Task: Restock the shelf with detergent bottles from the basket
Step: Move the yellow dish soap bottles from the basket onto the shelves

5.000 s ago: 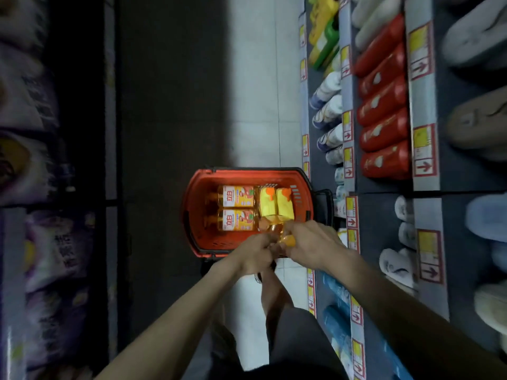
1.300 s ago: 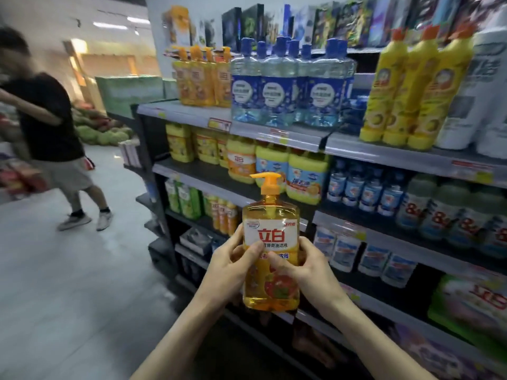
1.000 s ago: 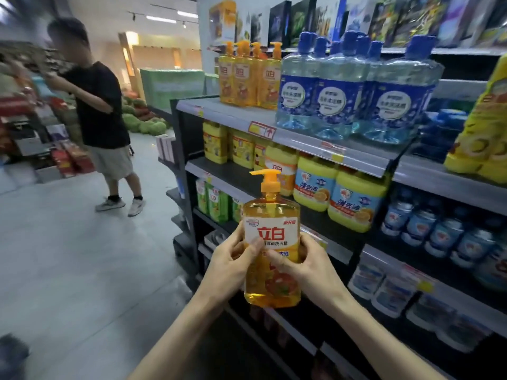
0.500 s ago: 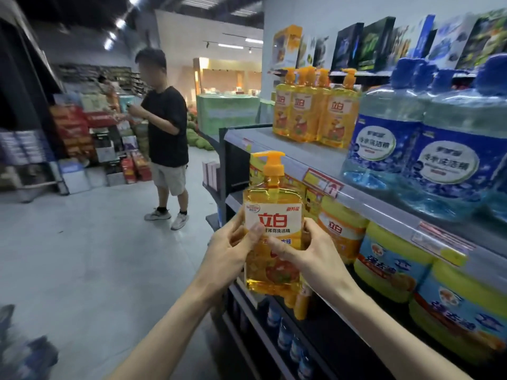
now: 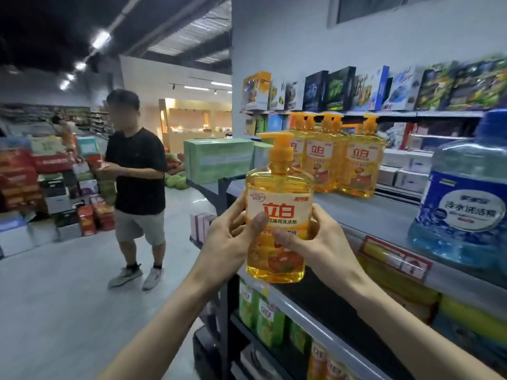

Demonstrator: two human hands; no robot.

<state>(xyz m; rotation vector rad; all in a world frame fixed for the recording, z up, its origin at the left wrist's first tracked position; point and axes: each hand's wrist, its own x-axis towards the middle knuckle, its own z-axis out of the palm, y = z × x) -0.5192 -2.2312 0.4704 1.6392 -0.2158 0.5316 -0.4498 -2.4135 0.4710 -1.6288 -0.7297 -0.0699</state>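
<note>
Both bare forearms rose from six o'clock and met at the centre of the view, wrists bent slightly inward. The left hand curled round the left side of a clear orange plastic detergent bottle with a pump top, its thumb laid across the white label. The right hand gripped the bottle's right side, its thumb pressed on the front just below that label. The bottle stood upright in the air between them, in front of the edge of the grey metal top shelf and not resting on it.

At five o'clock below, green and yellow plastic containers filled the lower shelves. At three o'clock a large clear jug of blue liquid with a blue label stood near the shelf's front edge. At one o'clock, further back on the same shelf, stood a cluster of matching orange pump bottles. Above them ran a row of colourful printed boxes.

At nine o'clock, across the pale grey floor, a person in a black t-shirt and light shorts stood. Pale green stacked cartons sat at eleven o'clock.
</note>
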